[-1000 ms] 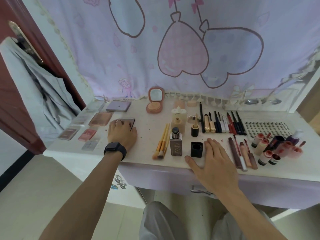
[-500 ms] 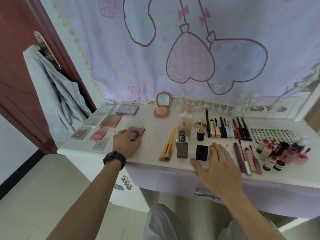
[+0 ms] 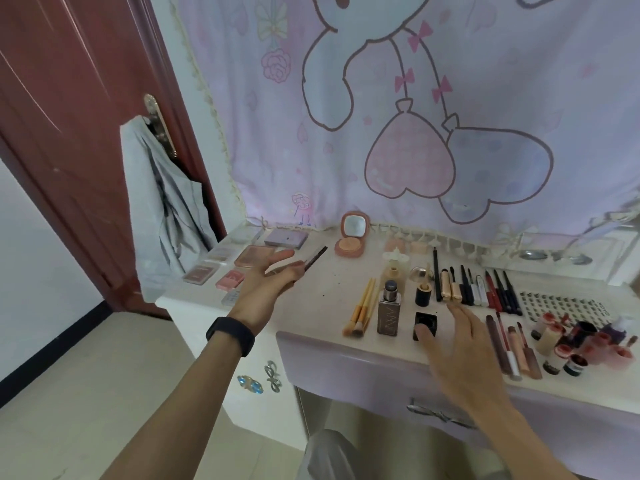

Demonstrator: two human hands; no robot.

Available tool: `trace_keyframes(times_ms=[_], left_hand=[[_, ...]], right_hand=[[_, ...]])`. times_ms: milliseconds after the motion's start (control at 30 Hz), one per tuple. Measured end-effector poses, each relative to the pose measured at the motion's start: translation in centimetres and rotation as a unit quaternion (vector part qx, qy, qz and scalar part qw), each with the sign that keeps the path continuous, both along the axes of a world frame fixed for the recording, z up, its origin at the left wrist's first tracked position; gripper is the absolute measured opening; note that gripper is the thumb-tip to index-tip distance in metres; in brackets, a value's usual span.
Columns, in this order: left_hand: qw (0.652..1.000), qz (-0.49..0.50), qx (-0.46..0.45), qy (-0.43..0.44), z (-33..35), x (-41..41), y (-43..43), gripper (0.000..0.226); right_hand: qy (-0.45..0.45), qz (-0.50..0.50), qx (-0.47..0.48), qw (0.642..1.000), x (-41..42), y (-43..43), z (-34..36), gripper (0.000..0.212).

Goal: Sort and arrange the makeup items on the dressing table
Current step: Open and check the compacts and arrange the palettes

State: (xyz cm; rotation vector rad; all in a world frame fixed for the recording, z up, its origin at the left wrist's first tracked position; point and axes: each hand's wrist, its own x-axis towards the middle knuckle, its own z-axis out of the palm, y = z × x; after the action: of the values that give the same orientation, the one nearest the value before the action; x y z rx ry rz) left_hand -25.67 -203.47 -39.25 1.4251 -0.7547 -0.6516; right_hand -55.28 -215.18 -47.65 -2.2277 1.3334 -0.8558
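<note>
Fingers (image 3: 284, 254) of the left hand (image 3: 263, 285) seemingly pinch the dark palette (image 3: 317, 258), its edge jutting beyond them.

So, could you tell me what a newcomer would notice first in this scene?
Probably the pink curtain with its cartoon rabbit and heart balloons, hanging behind the dressing table. Then the left hand holding a thin dark palette above the table's left part, and the right hand lying flat near the front edge, beside a neat row of pencils.
</note>
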Motion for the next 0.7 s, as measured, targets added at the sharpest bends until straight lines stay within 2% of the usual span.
trace_keyframes(times_ms=[133,233,300,367,433,500,600,633,700], left_hand=[[0.997,-0.053,-0.016,-0.054,3.8,-2.3,0.1,0.053],[0.989,-0.085,-0.020,-0.116,5.5,-5.0,-0.2,0.047],[0.974,-0.115,-0.014,-0.196,5.9,-6.8,-0.5,0.050],[0.953,-0.135,-0.023,-0.270,5.8,-8.2,-0.8,0.054],[0.941,-0.115,-0.043,-0.315,5.5,-9.1,-1.0,0.056],[0.947,-0.071,-0.056,-0.308,4.9,-9.8,-1.1,0.057],[0.973,-0.071,-0.054,-0.215,4.1,-10.9,-1.5,0.053],[0.978,-0.077,-0.056,-0.186,3.9,-11.3,-1.6,0.050],[0.986,-0.082,-0.067,-0.129,3.7,-11.9,-1.9,0.040]], right_hand=[[-0.185,0.031,0.018,0.982,1.1,0.9,5.0,0.069],[-0.257,0.097,0.180,0.944,2.9,0.8,9.7,0.066],[-0.283,0.124,0.309,0.899,4.0,0.6,11.7,0.051],[-0.322,0.126,0.357,0.868,4.4,0.5,12.5,0.040],[-0.359,0.117,0.362,0.852,4.2,0.4,12.6,0.034],[-0.400,0.116,0.394,0.819,3.4,0.2,12.2,0.027],[-0.435,0.136,0.468,0.757,2.3,0.3,11.9,0.023],[-0.432,0.141,0.479,0.751,2.0,0.5,11.9,0.024],[-0.407,0.149,0.470,0.769,1.5,0.6,11.9,0.029]])
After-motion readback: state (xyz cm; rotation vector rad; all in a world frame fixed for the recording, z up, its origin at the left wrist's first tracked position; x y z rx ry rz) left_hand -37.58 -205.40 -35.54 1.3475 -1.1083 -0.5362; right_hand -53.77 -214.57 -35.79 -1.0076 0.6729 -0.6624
